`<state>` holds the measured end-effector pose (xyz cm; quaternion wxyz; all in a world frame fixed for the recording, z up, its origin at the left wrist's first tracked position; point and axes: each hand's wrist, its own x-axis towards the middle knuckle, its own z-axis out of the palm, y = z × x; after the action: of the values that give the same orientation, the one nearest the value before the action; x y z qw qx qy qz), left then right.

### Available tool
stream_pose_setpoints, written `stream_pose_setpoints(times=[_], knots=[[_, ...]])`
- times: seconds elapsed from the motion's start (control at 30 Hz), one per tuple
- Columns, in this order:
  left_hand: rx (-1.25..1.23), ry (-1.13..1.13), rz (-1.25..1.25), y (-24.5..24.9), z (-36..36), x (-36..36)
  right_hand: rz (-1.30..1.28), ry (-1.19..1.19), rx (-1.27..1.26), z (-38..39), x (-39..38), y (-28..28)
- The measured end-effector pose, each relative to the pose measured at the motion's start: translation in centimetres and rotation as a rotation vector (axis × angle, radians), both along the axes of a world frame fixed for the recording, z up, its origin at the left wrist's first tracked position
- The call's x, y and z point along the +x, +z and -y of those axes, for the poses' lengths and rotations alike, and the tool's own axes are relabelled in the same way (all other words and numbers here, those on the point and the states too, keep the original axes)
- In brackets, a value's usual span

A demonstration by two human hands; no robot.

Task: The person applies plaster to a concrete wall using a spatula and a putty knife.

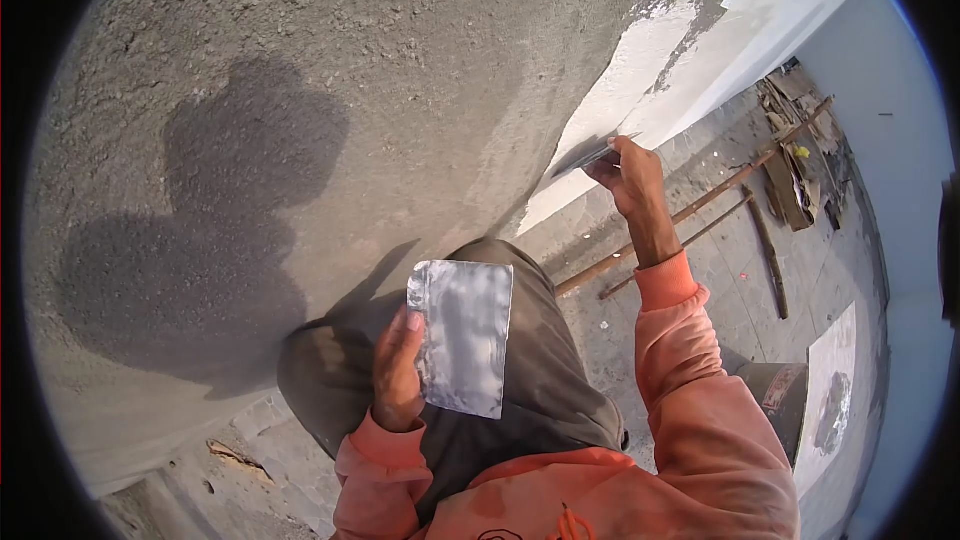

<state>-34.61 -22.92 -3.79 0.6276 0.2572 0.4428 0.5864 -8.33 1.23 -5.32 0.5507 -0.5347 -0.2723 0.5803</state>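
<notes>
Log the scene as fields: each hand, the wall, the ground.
left hand: holds plate flat, face smeared whitish
right hand: presses blade to the wall at the white coat's edge
wall: mostly bare grey render
white coat: upper right only
ground: poles, bucket, smeared board

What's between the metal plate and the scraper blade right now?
Head view: only the brown trouser knee and bare grey wall between plate and blade.
</notes>
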Motion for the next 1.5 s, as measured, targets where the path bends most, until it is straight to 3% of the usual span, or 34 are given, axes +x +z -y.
stream_pose_setpoints(times=[0.13,0.23,0.3,0.43,0.47,0.57,0.6,0.67,0.73,0.9,1.03,1.3,1.33,1.43,1.47,1.5], knots=[[-0.001,0.025,0.028,-0.2,0.0,0.1,0.021,-0.054,0.080,1.6,1.2,3.0],[-0.015,0.054,0.005,0.1,-0.1,0.2,-0.048,-0.098,0.082,2.5,4.3,0.0],[-0.023,0.047,-0.006,-0.1,-0.1,0.1,0.014,-0.179,0.056,2.4,5.7,-5.1],[-0.015,0.026,-0.060,-0.2,-0.2,0.2,0.356,-0.147,-0.076,-0.2,10.1,-24.6],[-0.012,0.024,-0.078,-0.3,-0.2,0.1,0.450,-0.118,-0.106,-0.5,10.1,-26.6],[-0.024,0.054,-0.094,-0.4,-0.2,0.3,0.692,-0.215,0.008,0.0,6.5,-24.8],[-0.029,0.067,-0.094,-0.4,-0.2,0.4,0.564,-0.243,-0.048,-0.7,6.2,-25.6],[-0.037,0.069,-0.133,-0.3,-0.4,0.4,0.603,-0.227,-0.025,-2.2,5.9,-28.1],[-0.043,0.070,-0.157,-0.1,-0.6,0.5,0.543,-0.147,0.015,-2.2,5.2,-27.2],[-0.051,0.053,-0.139,-0.2,-0.6,0.5,0.585,-0.207,0.046,-1.2,1.6,-25.5],[-0.063,0.053,-0.109,-0.3,-0.3,0.6,0.755,-0.085,0.015,2.4,-2.1,-18.1],[-0.012,0.035,-0.057,-0.1,-0.2,0.2,0.815,-0.184,0.413,5.3,-6.1,-15.8],[-0.015,0.040,-0.037,-0.2,-0.1,0.3,0.791,-0.034,0.335,5.9,-5.8,-14.5],[-0.015,0.045,0.003,-0.4,-0.1,0.3,0.724,0.045,0.319,7.4,-5.4,-10.6],[-0.010,0.041,0.002,-0.3,-0.2,0.2,0.597,-0.026,0.321,7.5,-5.1,-11.2],[-0.005,0.037,0.001,-0.2,-0.2,0.1,0.633,-0.045,0.216,7.9,-4.6,-10.4]])
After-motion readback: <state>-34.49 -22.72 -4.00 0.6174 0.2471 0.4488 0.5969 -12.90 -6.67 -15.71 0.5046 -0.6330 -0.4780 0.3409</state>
